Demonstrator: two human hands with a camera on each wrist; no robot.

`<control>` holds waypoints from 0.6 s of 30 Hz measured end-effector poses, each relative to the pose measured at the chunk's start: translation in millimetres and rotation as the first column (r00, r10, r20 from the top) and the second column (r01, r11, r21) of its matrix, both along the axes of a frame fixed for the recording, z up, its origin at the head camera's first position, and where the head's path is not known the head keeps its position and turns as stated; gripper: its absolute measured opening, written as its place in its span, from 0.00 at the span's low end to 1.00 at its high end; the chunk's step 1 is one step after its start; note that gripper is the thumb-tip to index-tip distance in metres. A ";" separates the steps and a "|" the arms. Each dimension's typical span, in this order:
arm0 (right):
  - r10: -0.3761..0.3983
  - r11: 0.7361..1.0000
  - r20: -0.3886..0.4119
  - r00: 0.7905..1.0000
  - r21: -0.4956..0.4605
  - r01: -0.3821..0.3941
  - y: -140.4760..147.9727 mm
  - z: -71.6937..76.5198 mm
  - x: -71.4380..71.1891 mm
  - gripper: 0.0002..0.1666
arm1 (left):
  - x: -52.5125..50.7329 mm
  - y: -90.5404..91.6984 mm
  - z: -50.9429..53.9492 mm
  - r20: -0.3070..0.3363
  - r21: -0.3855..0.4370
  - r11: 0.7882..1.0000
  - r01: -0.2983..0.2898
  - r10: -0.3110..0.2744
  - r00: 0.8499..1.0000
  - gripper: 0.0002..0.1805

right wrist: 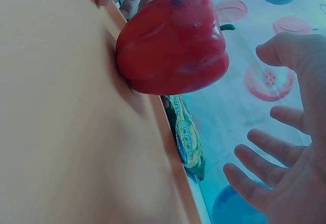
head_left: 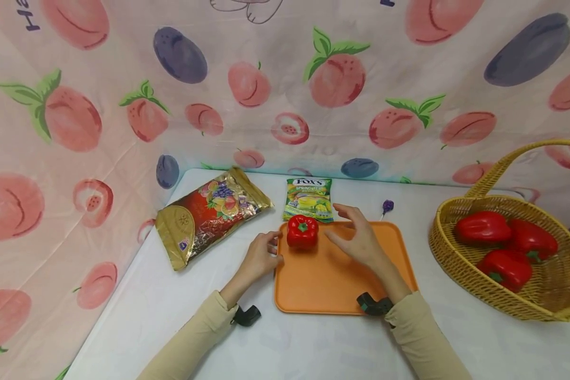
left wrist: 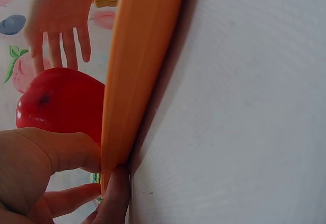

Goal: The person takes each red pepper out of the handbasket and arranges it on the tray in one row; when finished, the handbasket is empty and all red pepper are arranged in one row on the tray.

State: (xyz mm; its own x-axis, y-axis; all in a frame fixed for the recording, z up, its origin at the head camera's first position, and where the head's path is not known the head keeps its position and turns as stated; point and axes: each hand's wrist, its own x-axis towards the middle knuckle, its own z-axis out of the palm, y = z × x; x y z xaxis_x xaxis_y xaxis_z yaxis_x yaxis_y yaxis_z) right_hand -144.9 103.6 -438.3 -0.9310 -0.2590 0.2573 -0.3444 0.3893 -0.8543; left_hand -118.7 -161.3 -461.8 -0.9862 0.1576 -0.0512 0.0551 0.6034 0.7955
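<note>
A red bell pepper [head_left: 302, 232] with a green stem stands at the back left corner of an orange tray [head_left: 323, 287]. At the tray's left rim is my left hand [head_left: 260, 254]; in the left wrist view its thumb [left wrist: 76, 152] lies on the inner side and a finger [left wrist: 116, 193] on the outer side, gripping the edge. My right hand [head_left: 361, 240] hovers above the tray, right of the pepper, fingers spread and holding nothing. The right wrist view shows a gap between that hand [right wrist: 290, 152] and the pepper [right wrist: 173, 46].
Behind the tray lies a green candy bag [head_left: 309, 198]. A red and gold bag [head_left: 214, 216] is at the left. A purple lollipop [head_left: 387, 206] lies at the back right. The wicker basket [head_left: 448, 258] on the right contains several red bell peppers [head_left: 483, 227]. Patterned cloth [head_left: 275, 42] hangs behind.
</note>
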 end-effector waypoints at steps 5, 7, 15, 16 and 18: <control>-0.007 1.000 0.009 1.000 0.008 0.007 0.3 2.1 0.8 0.38 | 1.5 -1.1 -0.1 0.003 0.009 1.000 -0.003 0.003 1.000 0.34; -0.010 1.000 0.007 1.000 0.009 0.010 0.3 2.9 1.0 0.38 | 1.8 -1.0 -0.3 0.008 0.011 1.000 -0.009 0.008 1.000 0.34; -0.003 1.000 -0.002 1.000 0.002 0.003 0.3 1.6 -1.1 0.38 | 1.0 0.2 -0.2 0.010 0.007 1.000 -0.010 0.010 1.000 0.34; -0.004 1.000 -0.003 1.000 0.001 0.004 0.3 1.6 -1.0 0.38 | 0.9 0.5 0.1 0.011 0.005 1.000 -0.011 0.011 1.000 0.34; -0.005 1.000 -0.005 1.000 0.001 0.005 0.8 0.9 -0.8 0.38 | 1.0 0.8 0.3 0.016 -0.004 1.000 -0.013 0.013 1.000 0.34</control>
State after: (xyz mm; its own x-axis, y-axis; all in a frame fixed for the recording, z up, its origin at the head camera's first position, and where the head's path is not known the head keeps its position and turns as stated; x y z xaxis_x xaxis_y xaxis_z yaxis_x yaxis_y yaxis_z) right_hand -145.7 104.4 -437.4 -0.9311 -0.2542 0.2615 -0.3464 0.3920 -0.8523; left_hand -117.7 -160.5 -461.5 -0.9872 0.1447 -0.0672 0.0349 0.6069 0.7940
